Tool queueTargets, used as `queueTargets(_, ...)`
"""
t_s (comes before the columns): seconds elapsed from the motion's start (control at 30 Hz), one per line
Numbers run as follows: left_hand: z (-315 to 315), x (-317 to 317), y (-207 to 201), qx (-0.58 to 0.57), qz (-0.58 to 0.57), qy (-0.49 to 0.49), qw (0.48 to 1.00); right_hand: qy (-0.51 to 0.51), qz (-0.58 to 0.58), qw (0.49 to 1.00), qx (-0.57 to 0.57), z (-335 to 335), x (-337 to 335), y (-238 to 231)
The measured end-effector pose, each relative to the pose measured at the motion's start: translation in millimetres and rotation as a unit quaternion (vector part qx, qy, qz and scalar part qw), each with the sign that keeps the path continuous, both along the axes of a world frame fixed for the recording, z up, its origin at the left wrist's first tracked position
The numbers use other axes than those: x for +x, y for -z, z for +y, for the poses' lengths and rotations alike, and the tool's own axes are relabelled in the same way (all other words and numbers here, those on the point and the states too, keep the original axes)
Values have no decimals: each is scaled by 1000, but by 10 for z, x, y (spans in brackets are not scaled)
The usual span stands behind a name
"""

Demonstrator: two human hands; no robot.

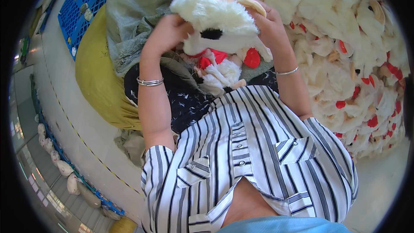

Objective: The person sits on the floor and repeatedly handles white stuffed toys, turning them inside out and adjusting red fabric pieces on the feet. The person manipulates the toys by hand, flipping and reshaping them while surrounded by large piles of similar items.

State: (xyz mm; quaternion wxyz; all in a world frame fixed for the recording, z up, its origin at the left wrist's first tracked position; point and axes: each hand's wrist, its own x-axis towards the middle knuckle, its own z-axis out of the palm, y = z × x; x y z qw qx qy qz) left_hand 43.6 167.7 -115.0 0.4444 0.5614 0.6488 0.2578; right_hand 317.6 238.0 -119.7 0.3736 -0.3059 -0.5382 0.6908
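Observation:
A white, furry plush toy skin (220, 17) with a black nose patch and beige ears hangs between my hands, limp and apparently unstuffed. My right hand (269, 23) grips it by its right edge, beside a beige ear. At the opposite edge my left hand (168, 34), a little blurred, has its fingers curled against the fur; its fingertips are partly hidden. Below, over my lap, lie more white plush pieces (220, 73) with red patches. A red oval patch (252, 58) shows just under the held skin.
A large heap of white plush skins (336, 73) with red and beige parts rises on the right. Grey-green cloth (133, 8) and a yellow-green sack (97, 69) are at my left. Farther left are a blue plastic pallet (88, 4) and a floor with a striped line.

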Motion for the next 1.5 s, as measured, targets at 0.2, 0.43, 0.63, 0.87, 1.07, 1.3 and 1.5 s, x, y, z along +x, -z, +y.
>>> queueTargets(0.2,47,103,-17,130,-254,-7,958,-85,-4,996,22,-115,-30,-156)
queueTargets(0.43,28,112,-52,289,-253,18,923,102,23,994,5,82,32,-84)
queueTargets(0.63,-1,-176,-329,318,-449,-257,794,161,76,983,47,504,366,-169)
queueTargets(0.87,-71,-410,-372,359,-491,-188,771,48,281,958,27,363,501,-664)
queueTargets(1.07,-198,-485,-385,306,-515,-84,797,-59,404,906,111,170,698,-1050)
queueTargets(1.3,-152,-381,-122,290,-329,-263,860,58,-10,996,66,517,182,-82)
queueTargets(1.5,-127,-435,-197,313,-262,-383,829,28,117,991,-59,456,215,180)
